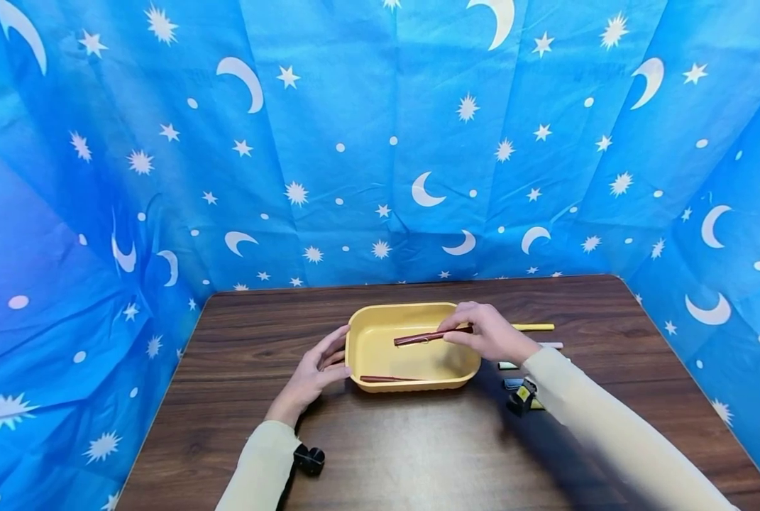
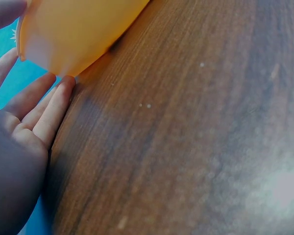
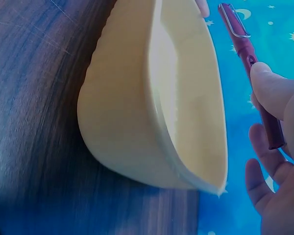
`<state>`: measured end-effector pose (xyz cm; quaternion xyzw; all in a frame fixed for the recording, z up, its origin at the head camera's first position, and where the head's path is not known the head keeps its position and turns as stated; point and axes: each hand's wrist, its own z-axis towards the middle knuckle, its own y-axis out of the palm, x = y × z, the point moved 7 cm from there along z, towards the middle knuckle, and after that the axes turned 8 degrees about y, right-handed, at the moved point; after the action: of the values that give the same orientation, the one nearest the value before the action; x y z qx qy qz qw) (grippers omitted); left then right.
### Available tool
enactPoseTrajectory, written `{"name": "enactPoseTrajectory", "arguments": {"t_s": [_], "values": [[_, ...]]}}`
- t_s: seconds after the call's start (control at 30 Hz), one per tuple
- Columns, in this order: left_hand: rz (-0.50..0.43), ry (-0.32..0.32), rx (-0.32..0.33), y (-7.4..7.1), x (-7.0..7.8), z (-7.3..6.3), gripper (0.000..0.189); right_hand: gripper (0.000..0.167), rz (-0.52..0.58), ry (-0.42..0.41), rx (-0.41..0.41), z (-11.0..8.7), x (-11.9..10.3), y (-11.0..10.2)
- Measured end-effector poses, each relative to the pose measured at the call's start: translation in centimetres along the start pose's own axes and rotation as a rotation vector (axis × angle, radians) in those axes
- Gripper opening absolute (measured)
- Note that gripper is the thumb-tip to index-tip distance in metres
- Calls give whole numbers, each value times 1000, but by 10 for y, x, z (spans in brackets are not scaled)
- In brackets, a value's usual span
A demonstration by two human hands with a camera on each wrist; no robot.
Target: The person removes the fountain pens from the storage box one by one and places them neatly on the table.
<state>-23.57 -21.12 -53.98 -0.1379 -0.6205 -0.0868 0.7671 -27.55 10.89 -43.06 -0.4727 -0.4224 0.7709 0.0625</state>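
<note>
In the head view a yellow plastic basin (image 1: 411, 387) stands on the brown wooden table. My right hand (image 1: 485, 332) pinches a dark red pen (image 1: 418, 338) between thumb and fingers, over the basin's right part. The right wrist view shows that pen (image 3: 242, 49) with a metal clip, the thumb pressed on its middle. A reddish stick-like thing (image 1: 382, 379) lies inside the basin along the near wall. My left hand (image 1: 312, 372) touches the basin's left end, its fingers fairly straight. In the left wrist view the left fingertips (image 2: 63, 85) rest against the basin's outer wall.
Right of the basin several pens lie in a column, partly behind the right forearm: a yellow one (image 1: 536, 327), a white one (image 1: 552, 345) and a blue-grey one (image 1: 512, 383) among them. A blue cloth (image 1: 367, 177) with moons and stars hangs behind the table (image 1: 258, 333).
</note>
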Motion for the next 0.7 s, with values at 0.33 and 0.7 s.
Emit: {"name": "enactPoseTrajectory", "arguments": {"t_s": [0.33,0.7], "values": [[-4,-21,15,0,-1,0,79,16,29,120,42,-23,10,-26],[16,-15,21,-1,1,-2,78,20,26,177,87,-46,16,-43]]}}
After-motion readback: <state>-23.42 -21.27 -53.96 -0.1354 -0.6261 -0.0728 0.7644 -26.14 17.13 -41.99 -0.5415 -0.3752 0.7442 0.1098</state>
